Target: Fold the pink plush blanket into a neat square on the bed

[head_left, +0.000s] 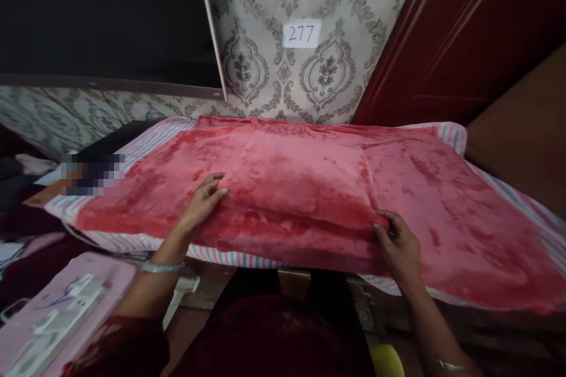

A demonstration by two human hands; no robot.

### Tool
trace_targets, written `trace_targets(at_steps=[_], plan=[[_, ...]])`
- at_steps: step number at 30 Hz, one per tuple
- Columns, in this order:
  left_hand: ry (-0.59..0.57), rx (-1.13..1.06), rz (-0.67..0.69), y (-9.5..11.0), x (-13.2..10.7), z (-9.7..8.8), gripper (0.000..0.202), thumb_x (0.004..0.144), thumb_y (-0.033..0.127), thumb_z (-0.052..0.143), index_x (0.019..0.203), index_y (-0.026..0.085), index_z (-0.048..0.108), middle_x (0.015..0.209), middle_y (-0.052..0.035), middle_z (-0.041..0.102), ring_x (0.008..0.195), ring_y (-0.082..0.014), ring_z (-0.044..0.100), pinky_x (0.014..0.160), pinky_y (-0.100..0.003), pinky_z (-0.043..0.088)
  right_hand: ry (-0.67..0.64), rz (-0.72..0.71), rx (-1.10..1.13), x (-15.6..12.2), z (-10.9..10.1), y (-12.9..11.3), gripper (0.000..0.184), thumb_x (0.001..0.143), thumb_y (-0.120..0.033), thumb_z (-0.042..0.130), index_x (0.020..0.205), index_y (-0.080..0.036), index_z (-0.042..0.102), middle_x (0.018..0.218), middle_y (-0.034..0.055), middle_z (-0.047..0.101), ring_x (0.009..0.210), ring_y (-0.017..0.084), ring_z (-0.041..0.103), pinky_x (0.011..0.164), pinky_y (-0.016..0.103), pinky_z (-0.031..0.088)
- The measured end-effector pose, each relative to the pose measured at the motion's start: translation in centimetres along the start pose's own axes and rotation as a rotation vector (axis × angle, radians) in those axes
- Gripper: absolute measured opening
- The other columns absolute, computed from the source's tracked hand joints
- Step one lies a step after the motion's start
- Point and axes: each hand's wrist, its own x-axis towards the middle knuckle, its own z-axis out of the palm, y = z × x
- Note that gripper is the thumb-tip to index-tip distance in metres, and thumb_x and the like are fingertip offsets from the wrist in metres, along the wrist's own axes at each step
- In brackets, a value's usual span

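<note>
A red plush blanket [446, 218] lies spread over the table in front of me. In its middle is a folded piece of red plush cloth [305, 182], its near edge running between my hands. At the left end of that edge, my left hand [201, 206] rests with thumb and fingers apart, touching the cloth. My right hand [400, 247] pinches the near right corner of the folded piece between thumb and fingers. A striped cloth [252, 259] shows beneath the blanket along its borders.
Against the patterned wall stands a dark screen [106, 17]. A paper numbered 277 [301, 33] is stuck on the wall. To the right rises a dark red wooden panel [464, 41]. At lower left, power strips [66, 318] lie on a pink surface [110, 268]. Something yellow [387, 360] is low down.
</note>
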Motion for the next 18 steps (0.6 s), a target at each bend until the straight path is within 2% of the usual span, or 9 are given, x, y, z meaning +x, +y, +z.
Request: trace_targets(at_steps=[3,7,10,12,14,16,18], plan=[[-0.022,0.07,0.02,-0.4,0.2,0.0,0.051,0.076,0.067,0.062,0.092,0.02,0.073,0.123,-0.0114,0.066,0.12,-0.0298,0.061,0.11,-0.041,0.047,-0.009,0.004,0.057,0.2,0.3,0.4,0.042,0.08,-0.056,0.058,0.102,-0.021,0.068,0.094,0.0067,0.071,0.083,0.024,0.063,0.081,0.04,0.051],[-0.102,0.012,-0.1,-0.4,-0.3,-0.2,0.053,0.071,0.071,0.066,0.091,0.023,0.072,0.114,-0.0092,0.073,0.111,-0.0314,0.066,0.102,-0.041,0.054,-0.015,0.008,0.121,0.1,0.2,0.5,0.04,0.08,-0.055,0.062,0.102,-0.023,0.068,0.097,0.0059,0.072,0.091,0.025,0.064,0.086,0.04,0.052],[-0.03,-0.034,-0.182,-0.4,-0.4,-0.7,0.056,0.064,0.076,0.07,0.086,0.024,0.072,0.113,-0.009,0.075,0.115,-0.0344,0.066,0.097,-0.04,0.056,-0.016,0.029,0.146,0.1,-0.1,-0.2,0.042,0.079,-0.057,0.064,0.103,-0.022,0.07,0.099,0.0066,0.073,0.09,0.025,0.065,0.083,0.038,0.052],[0.032,-0.043,-0.176,-0.4,-0.2,-1.0,0.058,0.067,0.078,0.068,0.089,0.024,0.072,0.106,-0.0088,0.076,0.112,-0.0347,0.067,0.095,-0.041,0.057,-0.025,0.042,0.133,0.5,-0.3,-0.8,0.045,0.082,-0.058,0.062,0.106,-0.021,0.071,0.1,0.0075,0.074,0.083,0.023,0.064,0.077,0.036,0.053],[0.126,0.0,-0.107,0.0,0.5,-1.0,0.057,0.076,0.075,0.061,0.097,0.023,0.071,0.107,-0.0091,0.076,0.109,-0.0338,0.068,0.094,-0.042,0.057,-0.034,0.046,0.106,1.4,-0.3,-1.4,0.049,0.085,-0.059,0.058,0.111,-0.021,0.072,0.1,0.0082,0.074,0.079,0.022,0.064,0.073,0.035,0.053],[0.224,0.112,0.031,1.0,1.7,-0.5,0.053,0.083,0.069,0.055,0.108,0.024,0.069,0.118,-0.0103,0.073,0.113,-0.0336,0.067,0.1,-0.045,0.054,-0.055,0.045,0.088,2.7,0.1,-1.8,0.052,0.086,-0.058,0.055,0.118,-0.021,0.072,0.096,0.008,0.074,0.079,0.022,0.065,0.073,0.034,0.053],[0.216,0.242,0.209,2.4,3.3,0.5,0.052,0.087,0.062,0.053,0.12,0.025,0.067,0.134,-0.0104,0.068,0.127,-0.034,0.061,0.112,-0.048,0.047,-0.092,0.047,0.078,4.4,0.7,-2.0,0.053,0.084,-0.054,0.057,0.123,-0.021,0.071,0.091,0.0063,0.074,0.077,0.022,0.065,0.073,0.034,0.054]])
